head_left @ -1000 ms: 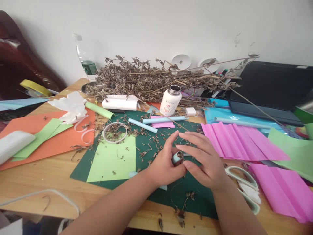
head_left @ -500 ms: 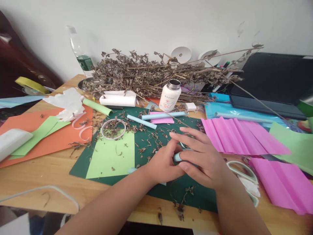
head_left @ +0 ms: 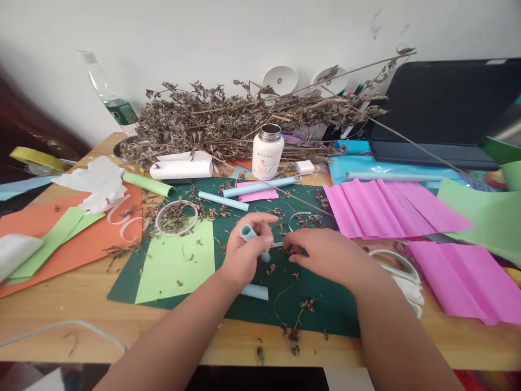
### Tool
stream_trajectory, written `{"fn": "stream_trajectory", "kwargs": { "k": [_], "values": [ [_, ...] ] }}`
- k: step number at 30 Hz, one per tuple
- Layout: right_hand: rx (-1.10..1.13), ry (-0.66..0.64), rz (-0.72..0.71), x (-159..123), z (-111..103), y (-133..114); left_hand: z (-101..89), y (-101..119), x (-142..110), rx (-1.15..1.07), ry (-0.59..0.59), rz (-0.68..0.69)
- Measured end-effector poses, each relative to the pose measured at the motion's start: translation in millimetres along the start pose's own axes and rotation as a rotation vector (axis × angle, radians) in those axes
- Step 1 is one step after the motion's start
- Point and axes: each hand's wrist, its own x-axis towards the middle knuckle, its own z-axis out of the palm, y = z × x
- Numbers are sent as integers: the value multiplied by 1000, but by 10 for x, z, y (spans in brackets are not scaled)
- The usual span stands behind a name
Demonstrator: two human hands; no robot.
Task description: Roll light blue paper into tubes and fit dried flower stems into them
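Observation:
My left hand (head_left: 246, 247) is closed around a light blue paper tube (head_left: 248, 233), its open end tilted up towards me. A thin pale strip (head_left: 277, 244) runs from beside the tube to the fingertips of my right hand (head_left: 325, 252), which are bent together on it. The right thumb is partly covered. Below my left wrist, another light blue roll (head_left: 255, 291) lies on the green cutting mat (head_left: 285, 317). A curled white strip (head_left: 299, 213) rests just beyond my right fingers, among dry leaf bits.
Two blue paper tubes (head_left: 223, 200) lie by a white bottle (head_left: 268, 152). Behind them is a heap of dried stems (head_left: 215, 119). A tape ring (head_left: 177, 218) sits over light green paper (head_left: 175, 266). Scissors (head_left: 396, 266) and pink crepe paper (head_left: 391, 209) are at right.
My hands have come apart, the left shifting left with the tube and the right staying to its right. The thin strip now shows between them. The camera view has shifted slightly.

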Motion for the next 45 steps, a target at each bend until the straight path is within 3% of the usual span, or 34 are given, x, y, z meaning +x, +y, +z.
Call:
{"fn": "stream_trajectory", "kwargs": {
  "k": [5, 11, 17, 21, 28, 35, 38, 40, 43, 45],
  "values": [
    [-120, -8, -44, 52, 82, -26, -11, 108, 114, -310, 163, -39],
    [-120, -33, -65, 87, 117, -37, -66, 165, 162, -499, 270, -155],
    [-49, -4, -90, 86, 84, -49, -126, 183, 225, -693, 454, -310],
    [22, -5, -162, 71, 78, -134, -143, 209, 258, -714, 525, -347],
    [-102, 26, -151, 114, 185, -333, -139, 182, 265, -644, 551, -294],
    [-107, 41, -278, 149, 218, -300, -153, 121, 261, -553, 552, -230],
    [94, 154, -290, 159, 177, -236, -141, 113, 262, -505, 554, -203],
    [206, 314, -251, 166, 165, -206, -126, 105, 260, -488, 551, -178],
    [207, 552, -219, 190, 205, -201, -93, 78, 243, -473, 520, -143],
    [145, 614, -250, 219, 261, -226, -64, 52, 222, -445, 489, -132]
  ]
}}
